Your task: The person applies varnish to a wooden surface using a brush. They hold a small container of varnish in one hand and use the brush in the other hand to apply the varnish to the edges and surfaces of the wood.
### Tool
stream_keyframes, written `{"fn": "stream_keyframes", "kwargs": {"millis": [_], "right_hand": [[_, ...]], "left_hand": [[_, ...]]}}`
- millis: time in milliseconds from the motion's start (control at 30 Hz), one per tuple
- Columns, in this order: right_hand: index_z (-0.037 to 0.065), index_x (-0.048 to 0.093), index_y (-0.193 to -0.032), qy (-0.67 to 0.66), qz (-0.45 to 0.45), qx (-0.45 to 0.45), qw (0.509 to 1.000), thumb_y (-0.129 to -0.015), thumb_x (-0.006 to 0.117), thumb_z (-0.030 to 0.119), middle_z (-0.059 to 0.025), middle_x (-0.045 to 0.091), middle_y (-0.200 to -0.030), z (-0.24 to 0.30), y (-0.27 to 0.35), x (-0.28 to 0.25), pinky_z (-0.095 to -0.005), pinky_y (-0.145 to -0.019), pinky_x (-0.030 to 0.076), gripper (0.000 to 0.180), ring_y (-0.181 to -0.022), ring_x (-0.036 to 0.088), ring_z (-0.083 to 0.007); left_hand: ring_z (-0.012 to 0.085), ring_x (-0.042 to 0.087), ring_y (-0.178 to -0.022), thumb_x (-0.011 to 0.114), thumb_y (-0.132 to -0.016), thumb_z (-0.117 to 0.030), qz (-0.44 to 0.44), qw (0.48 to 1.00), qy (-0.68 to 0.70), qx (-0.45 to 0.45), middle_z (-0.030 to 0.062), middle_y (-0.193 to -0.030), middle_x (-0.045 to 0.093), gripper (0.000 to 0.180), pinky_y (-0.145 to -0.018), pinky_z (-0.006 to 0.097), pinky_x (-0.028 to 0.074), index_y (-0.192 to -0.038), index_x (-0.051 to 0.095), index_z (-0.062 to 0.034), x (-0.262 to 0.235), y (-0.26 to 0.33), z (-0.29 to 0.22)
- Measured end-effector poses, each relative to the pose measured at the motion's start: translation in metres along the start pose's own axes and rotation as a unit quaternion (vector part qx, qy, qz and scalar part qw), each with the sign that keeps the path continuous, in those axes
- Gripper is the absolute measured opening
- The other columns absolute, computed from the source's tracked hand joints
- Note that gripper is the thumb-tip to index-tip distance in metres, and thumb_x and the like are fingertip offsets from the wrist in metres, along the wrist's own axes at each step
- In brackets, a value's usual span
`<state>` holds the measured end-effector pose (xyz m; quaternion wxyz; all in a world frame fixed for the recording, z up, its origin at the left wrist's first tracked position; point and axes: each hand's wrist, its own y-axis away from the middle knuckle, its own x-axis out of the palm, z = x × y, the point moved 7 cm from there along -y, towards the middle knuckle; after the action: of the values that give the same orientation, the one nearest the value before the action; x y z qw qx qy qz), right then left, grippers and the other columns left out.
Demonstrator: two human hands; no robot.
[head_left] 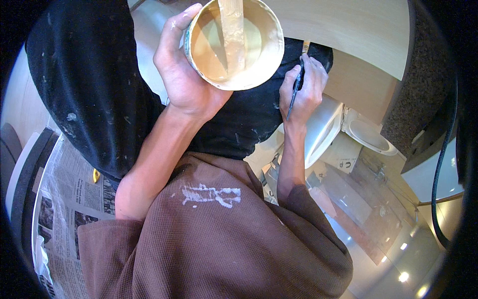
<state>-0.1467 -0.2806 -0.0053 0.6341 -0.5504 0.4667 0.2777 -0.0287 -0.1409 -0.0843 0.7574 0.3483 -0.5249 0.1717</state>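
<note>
My left hand is wrapped round a round paint can at the top middle, with white specks on the thumb. Cream paint lies inside it, and a flat wooden stir stick coated in paint leans across the opening. To the right, my right hand grips a thin paintbrush with a dark handle, its bristles pointing away from me. The bristle tip is close to the edge of a pale wooden panel; whether they touch, I cannot tell.
Below the panel, a white toilet stands at the right with its lid beside it. Newspaper covers a surface at the left, a small yellow object on it. A black cable hangs at the far right. My paint-spotted dark trousers fill the upper left.
</note>
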Motion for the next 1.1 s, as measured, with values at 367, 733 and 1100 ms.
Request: {"fn": "stream_keyframes", "kwargs": {"millis": [367,733,1100], "right_hand": [[-0.008,0.064,-0.108,0.0,-0.011,0.002,1.0,-0.083,0.06,-0.002,-0.0225,0.066,-0.1,0.001,-0.001,-0.001,-0.0462,-0.093,0.048,0.026,-0.101,0.061,-0.0381],[-0.008,0.062,-0.112,-0.009,-0.058,0.005,0.998,-0.084,0.058,-0.003,-0.0226,0.065,-0.105,0.0,0.001,-0.008,-0.0452,-0.093,0.048,0.029,-0.1,0.062,-0.0377],[-0.008,0.064,-0.108,-0.007,-0.038,0.005,0.999,-0.082,0.059,-0.004,-0.023,0.065,-0.101,0.001,-0.002,-0.003,-0.046,-0.092,0.048,0.027,-0.098,0.062,-0.0385]], "left_hand": [[0.0346,0.061,-0.105,0.043,-0.095,-0.043,0.019,1.0,-0.003,-0.008,0.018,-0.114,0.062,0.056,-0.094,0.046,0.048,-0.128,0.055,0.0003,-0.002,0.0,0.001],[0.0374,0.058,-0.111,0.04,-0.095,-0.046,0.041,0.999,0.0,-0.016,0.0194,-0.121,0.059,0.059,-0.098,0.049,0.046,-0.131,0.053,-0.0014,-0.003,-0.001,0.001],[0.0401,0.056,-0.116,0.038,-0.095,-0.048,0.066,0.997,0.007,-0.03,0.0209,-0.127,0.057,0.061,-0.102,0.052,0.044,-0.134,0.05,-0.0031,-0.001,-0.001,0.002]]}}
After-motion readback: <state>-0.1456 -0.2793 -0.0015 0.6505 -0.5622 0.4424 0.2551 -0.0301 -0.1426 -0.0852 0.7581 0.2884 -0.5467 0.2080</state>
